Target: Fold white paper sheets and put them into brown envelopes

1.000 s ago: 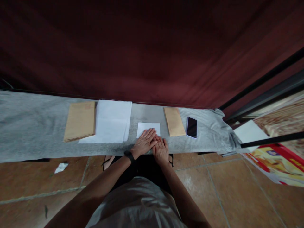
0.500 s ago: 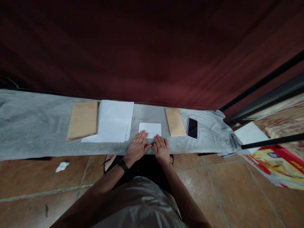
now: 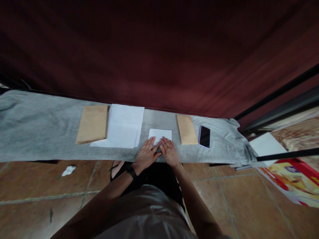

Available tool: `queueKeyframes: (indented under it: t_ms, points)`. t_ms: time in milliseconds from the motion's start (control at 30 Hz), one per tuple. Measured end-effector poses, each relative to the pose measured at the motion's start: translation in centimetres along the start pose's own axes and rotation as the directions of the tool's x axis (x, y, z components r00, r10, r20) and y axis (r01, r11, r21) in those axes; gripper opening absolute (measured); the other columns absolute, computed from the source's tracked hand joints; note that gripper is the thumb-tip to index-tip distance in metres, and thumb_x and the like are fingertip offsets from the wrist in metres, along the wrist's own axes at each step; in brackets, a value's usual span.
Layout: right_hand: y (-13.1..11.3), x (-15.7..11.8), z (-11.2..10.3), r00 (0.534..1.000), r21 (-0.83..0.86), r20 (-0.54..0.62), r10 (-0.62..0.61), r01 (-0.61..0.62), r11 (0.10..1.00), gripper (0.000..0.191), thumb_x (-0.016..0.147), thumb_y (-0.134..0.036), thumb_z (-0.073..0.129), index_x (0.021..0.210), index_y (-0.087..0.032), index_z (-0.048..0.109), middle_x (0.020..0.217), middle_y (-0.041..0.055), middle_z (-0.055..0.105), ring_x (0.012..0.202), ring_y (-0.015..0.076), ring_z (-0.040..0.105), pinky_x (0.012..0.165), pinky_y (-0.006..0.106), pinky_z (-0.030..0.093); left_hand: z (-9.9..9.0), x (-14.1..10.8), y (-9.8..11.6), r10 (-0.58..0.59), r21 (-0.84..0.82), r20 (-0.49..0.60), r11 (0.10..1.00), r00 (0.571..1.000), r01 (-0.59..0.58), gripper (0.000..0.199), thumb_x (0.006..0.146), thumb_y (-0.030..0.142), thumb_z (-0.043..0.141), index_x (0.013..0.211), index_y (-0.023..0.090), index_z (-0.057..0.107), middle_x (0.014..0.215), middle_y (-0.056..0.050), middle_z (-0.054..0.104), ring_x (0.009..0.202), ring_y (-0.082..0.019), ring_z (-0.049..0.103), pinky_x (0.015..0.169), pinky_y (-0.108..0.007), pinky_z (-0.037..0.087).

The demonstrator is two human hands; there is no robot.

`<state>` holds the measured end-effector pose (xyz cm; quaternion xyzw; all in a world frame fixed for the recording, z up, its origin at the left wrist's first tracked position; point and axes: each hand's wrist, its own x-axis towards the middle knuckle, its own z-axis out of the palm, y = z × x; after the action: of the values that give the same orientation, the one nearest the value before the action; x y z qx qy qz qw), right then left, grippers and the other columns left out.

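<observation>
A small white folded paper lies on the grey cloth in front of me. My left hand rests flat with its fingers spread, the fingertips on the paper's near left edge. My right hand lies beside it, palm down and fingers extended, touching the paper's near edge. Left of the paper are large white sheets, partly under a stack of brown envelopes. To the right lies a single narrower brown envelope pile, with a phone next to it.
The grey cloth covers a long narrow table. Behind it hangs a dark red curtain. Black metal bars and a red and yellow box stand at the right. A crumpled white scrap lies on the tiled floor.
The view has shifted slightly, so the table items appear further right. My hands have moved closer together, and my right hand has slid left along the paper's near edge.
</observation>
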<state>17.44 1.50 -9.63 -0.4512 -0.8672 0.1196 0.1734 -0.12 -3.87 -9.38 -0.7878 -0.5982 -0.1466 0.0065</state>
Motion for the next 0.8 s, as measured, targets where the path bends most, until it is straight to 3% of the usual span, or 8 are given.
queueKeyframes:
  t_ms: [433, 800]
  points:
    - [2.2, 2.5, 0.3, 0.995, -0.164, -0.055, 0.085, -0.093, 0.982, 0.053, 0.108, -0.036, 0.032, 0.155, -0.013, 0.039, 0.160, 0.0123, 0.040, 0.149, 0.0269, 0.036, 0.121, 0.046, 0.027, -0.2, 0.0, 0.1, 0.011, 0.005, -0.007, 1.000, 1.000, -0.010, 0.061, 0.099, 0.051, 0.051, 0.153, 0.022, 0.045, 0.165, -0.018, 0.029, 0.153, -0.033, 0.027, 0.123, -0.050, 0.030]
    - [2.9, 3.5, 0.8, 0.983, -0.139, -0.135, 0.126, -0.144, 0.980, 0.054, 0.108, -0.036, 0.032, 0.154, -0.009, 0.040, 0.157, 0.0172, 0.044, 0.147, 0.0269, 0.039, 0.121, 0.048, 0.029, -0.2, -0.1, 0.2, -0.005, 0.000, -0.003, 1.000, 1.000, 0.005, 0.061, 0.100, 0.051, 0.049, 0.153, 0.022, 0.045, 0.165, -0.016, 0.030, 0.153, -0.031, 0.027, 0.123, -0.050, 0.029]
